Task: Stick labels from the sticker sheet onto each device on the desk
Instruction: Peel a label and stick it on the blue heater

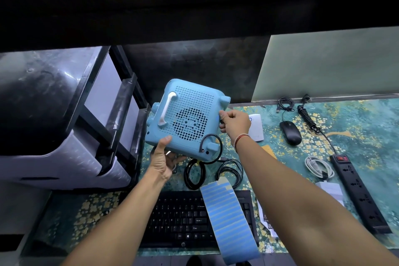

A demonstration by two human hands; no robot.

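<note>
Blue device [187, 116] is lifted off the desk, held tilted, perforated grille side up toward the camera, white handle [166, 110] on its left part, short black cord [212, 142] looping off its lower right corner. Left hand [165, 163] supports it from below at the lower left corner, thumb up on the casing edge, fingers curled underneath. Right hand [234, 123] is at the right edge of the device, fingers bunched together against the casing, pinching or pressing something small there; a label may be under the fingertips but it's too small to tell.

Sticker sheet [228, 220], a long blue-striped strip, lies draped across the right part of the black keyboard [183, 218] and hangs past the near desk edge. Top end looks partly peeled, a few labels seemingly gone.

Progress, judged: early to middle. The blue device looks like the one being labelled now. No label can be made out on any other device, though small ones might not show at this size. Probably left to do: keyboard, black mouse [290, 133], white box-like device [257, 127] behind the right hand, black power strip [360, 190], maybe the white adapter [330, 190].

Also on the patterned green desk mat [356, 127]: coiled black cables [195, 174] under the held device, white coiled cable [318, 166], coiled black cord [307, 116] near the back. Grey drawer unit [64, 114] stands left of the desk.
</note>
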